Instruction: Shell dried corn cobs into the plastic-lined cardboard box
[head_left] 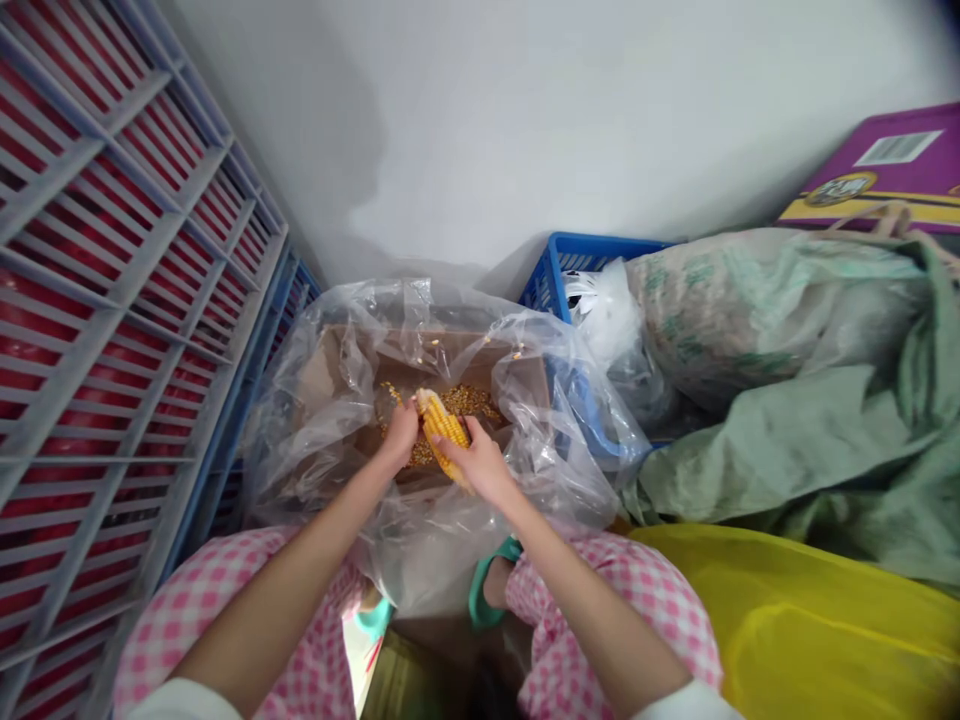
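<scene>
An ear of corn with yellow kernels slants between my two hands, above a plastic-lined cardboard box. Its pale upper end shows bare cob. My right hand wraps round the lower half, thumb along the kernels. At the upper end, my left hand is closed with its fingertips against the cob; part of its fingers is hidden. Loose corn kernels lie in the bottom of the box, and a few cling to the clear plastic liner. The cardboard box shows through the liner.
Slatted crates with red contents rise on the left. A blue basket with plastic bags, a stuffed sack and green cloth crowd the right. A yellow bag lies nearer. The white wall closes the back.
</scene>
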